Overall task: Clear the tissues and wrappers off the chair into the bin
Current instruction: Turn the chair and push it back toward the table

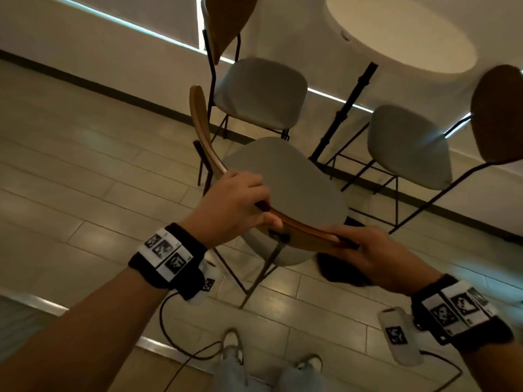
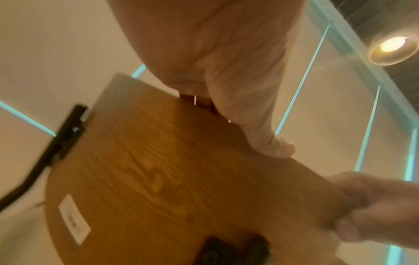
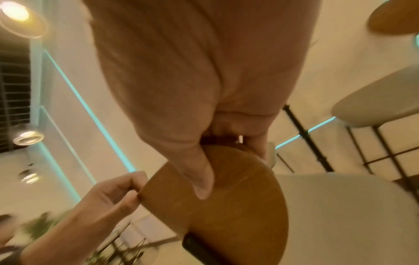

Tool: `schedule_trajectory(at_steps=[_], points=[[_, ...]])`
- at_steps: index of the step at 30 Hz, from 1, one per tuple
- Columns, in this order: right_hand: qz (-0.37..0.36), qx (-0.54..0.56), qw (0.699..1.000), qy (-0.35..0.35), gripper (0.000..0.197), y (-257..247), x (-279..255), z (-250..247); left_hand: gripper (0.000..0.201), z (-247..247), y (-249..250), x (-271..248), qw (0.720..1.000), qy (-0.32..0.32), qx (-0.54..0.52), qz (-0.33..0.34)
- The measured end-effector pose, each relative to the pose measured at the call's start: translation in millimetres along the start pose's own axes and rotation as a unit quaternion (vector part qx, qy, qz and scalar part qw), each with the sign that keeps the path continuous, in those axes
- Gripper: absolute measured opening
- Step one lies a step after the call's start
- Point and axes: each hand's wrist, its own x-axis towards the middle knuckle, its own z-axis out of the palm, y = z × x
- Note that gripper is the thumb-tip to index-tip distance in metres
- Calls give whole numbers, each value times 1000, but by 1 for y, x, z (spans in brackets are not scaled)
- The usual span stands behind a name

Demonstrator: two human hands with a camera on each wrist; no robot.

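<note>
The near chair has a curved wooden backrest (image 1: 202, 128) and a grey padded seat (image 1: 291, 179). My left hand (image 1: 254, 206) grips the backrest's top edge, fingers over the front and thumb behind. My right hand (image 1: 353, 241) grips the same edge further right. The left wrist view shows the back of the backrest (image 2: 170, 170) with my left hand (image 2: 249, 111) on its rim and my right hand (image 2: 374, 206) at its side. In the right wrist view my right hand (image 3: 204, 161) clasps the backrest (image 3: 238, 215). The seat shows bare. I see no tissues, wrappers or bin.
Two more grey-seated chairs (image 1: 260, 91) (image 1: 407, 145) stand beyond, beside a round white table (image 1: 402, 32) on a black post (image 1: 348, 108). The wall runs behind them. My shoes (image 1: 232, 346) and a black cable (image 1: 181, 349) are on the tiled floor below.
</note>
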Motion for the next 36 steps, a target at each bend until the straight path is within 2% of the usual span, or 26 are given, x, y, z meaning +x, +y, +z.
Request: schedule_trajectory(at_steps=[5,8,9,11,13,15,20,22,25,27,30,36], points=[[71,-124,982,126,32,20,-36,2,44,51,78,25,999,29,-5,-15],[90,-197,964,156,36,17,-41,19,45,66,115,35,999,-12,-24,24],[97,-203,960,167,34,19,-43,23,46,64,115,36,998,-41,-33,40],[99,-191,956,199,31,28,-50,26,52,50,95,33,996,-80,-11,32],[92,-185,953,223,27,37,-60,25,62,32,58,27,995,-80,53,3],[86,-194,947,240,24,39,-65,25,66,20,31,19,994,-74,83,1],[125,-200,937,259,20,51,-77,23,59,28,47,23,994,-63,91,5],[178,-198,934,237,31,57,-81,19,56,37,60,30,994,-66,86,7],[257,-214,922,194,70,64,-72,11,62,52,82,49,992,-81,97,10],[276,-221,913,202,84,72,-63,3,72,55,88,61,992,-84,91,-9],[275,-222,910,217,88,86,-58,-10,107,50,86,78,988,-71,109,-88],[263,-214,912,232,93,107,-34,-31,114,55,78,120,986,-59,121,-95]])
